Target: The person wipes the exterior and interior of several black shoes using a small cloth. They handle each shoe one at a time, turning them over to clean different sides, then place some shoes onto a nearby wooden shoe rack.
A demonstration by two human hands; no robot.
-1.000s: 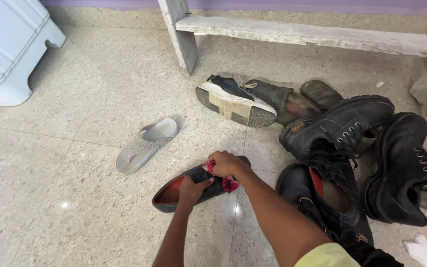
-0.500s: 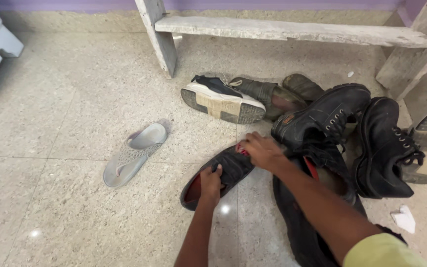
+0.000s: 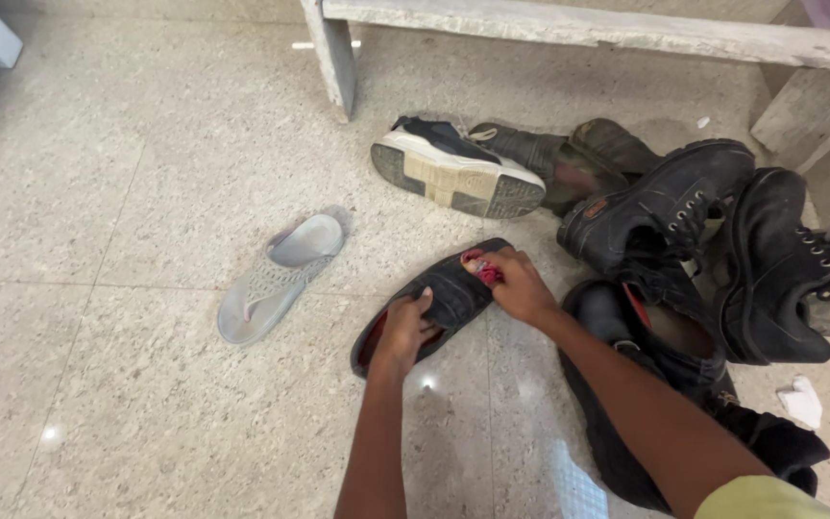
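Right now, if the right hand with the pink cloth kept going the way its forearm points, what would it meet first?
The right hand points up-left over the toe of the black slip-on shoe. Past the toe there is bare floor, then probably the tipped sneaker's sole, though depth is hard to judge.

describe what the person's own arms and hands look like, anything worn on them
Both forearms are bare, with no watch, bracelet or glove visible. The left hand and right hand show no rings that can be made out. A pale yellow-green sleeve edge shows on the right upper arm.
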